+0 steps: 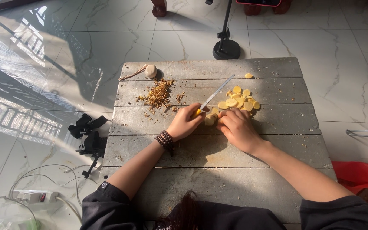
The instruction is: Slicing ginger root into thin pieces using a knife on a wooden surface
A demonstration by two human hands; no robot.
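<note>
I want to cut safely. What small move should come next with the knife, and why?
Probably press the knife down for another slice: the left hand holds it over the yellow piece, the right hand steadies that piece, and cut slices lie just beyond.

Red plastic bag [360,175] at right edge

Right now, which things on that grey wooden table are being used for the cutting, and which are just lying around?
In use:
left hand gripping the yellow-handled knife
right hand holding the pale yellow root piece
pile of round yellow slices

Lying about:
heap of brown peelings
small beige knob with stringy tail
black stand base on the floor
</note>
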